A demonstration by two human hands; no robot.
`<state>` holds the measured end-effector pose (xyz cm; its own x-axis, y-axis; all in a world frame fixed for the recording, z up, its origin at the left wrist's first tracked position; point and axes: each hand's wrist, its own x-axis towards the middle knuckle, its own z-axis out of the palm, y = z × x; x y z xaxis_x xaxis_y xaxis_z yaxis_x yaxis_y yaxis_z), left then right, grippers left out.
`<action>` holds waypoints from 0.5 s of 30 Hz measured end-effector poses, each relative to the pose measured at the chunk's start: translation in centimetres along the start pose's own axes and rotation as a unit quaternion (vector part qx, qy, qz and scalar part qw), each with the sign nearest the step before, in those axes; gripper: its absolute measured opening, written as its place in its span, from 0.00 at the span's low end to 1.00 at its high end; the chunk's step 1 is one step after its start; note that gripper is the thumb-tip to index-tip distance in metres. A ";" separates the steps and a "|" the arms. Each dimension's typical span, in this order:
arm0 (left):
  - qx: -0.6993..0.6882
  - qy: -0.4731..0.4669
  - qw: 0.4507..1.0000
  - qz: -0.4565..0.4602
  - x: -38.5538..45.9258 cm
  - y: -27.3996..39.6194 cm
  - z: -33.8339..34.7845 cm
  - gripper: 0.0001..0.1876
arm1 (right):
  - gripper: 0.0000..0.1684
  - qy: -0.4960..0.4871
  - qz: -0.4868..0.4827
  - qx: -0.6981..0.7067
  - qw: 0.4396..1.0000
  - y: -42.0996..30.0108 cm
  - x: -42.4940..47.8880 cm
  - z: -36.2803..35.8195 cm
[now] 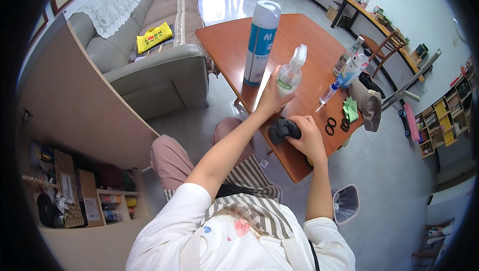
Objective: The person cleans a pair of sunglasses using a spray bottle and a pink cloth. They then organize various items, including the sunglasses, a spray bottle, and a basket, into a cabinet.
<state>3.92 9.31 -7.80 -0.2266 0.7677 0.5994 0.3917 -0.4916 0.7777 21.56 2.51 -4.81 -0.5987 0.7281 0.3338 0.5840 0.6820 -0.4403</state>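
Note:
My left hand [274,97] is closed around a clear pump bottle [289,78] with a green label, upright over the wooden table [232,46]. My right hand [307,136] grips a dark grey cloth [278,130] bunched at the table's near edge. A tall white and blue spray can [262,42] stands just beyond my left hand. To the right are a small spray bottle with a blue top [330,91], black rings [330,126] and a light green cloth [350,109].
Two larger bottles, one glass [346,57] and one plastic [355,68], stand at the table's right side beside a beige cap [365,102]. A grey sofa [161,80] is at the left, a waste bin [345,204] on the floor at the right, and an open cabinet [89,196] at lower left.

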 end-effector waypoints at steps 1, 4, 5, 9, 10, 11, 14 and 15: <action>-0.017 -0.002 1.000 0.000 -0.3 -0.1 -0.1 0.50 | 0.29 0.020 0.032 0.044 0.998 0.8 -0.1 0.2; -0.093 -0.013 0.995 -0.042 -2.1 0.4 -2.1 0.48 | 0.23 0.150 0.083 0.147 0.974 1.2 -0.6 -1.6; -0.085 -0.006 0.994 -0.060 -3.0 3.2 -3.8 0.48 | 0.21 0.205 0.099 0.179 0.957 0.8 -1.1 -2.5; -0.335 -0.044 0.935 -0.105 -6.6 6.3 -10.4 0.48 | 0.21 0.421 0.077 0.490 0.759 -5.5 0.6 -4.6; -0.422 -0.066 0.892 -0.146 -7.5 7.5 -11.9 0.48 | 0.24 0.444 0.041 0.490 0.749 -6.9 1.3 -4.3; -0.378 -0.078 0.913 -0.130 -8.5 8.2 -13.2 0.48 | 0.28 0.458 -0.007 0.488 0.743 -7.7 2.1 -3.3; -0.281 -0.080 0.951 -0.098 -11.9 10.3 -16.5 0.46 | 0.31 0.288 -0.122 0.443 0.840 -11.4 4.7 0.4; -0.320 -0.017 0.933 -0.162 -13.5 11.0 -17.3 0.45 | 0.32 0.197 -0.296 0.398 0.846 -14.8 6.5 0.6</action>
<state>-4.15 -13.54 -4.04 -0.2078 0.9258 0.3157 -0.3074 -0.3682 0.8775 8.65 -2.90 3.39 -0.3368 0.3480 0.8749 -0.4025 0.7868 -0.4679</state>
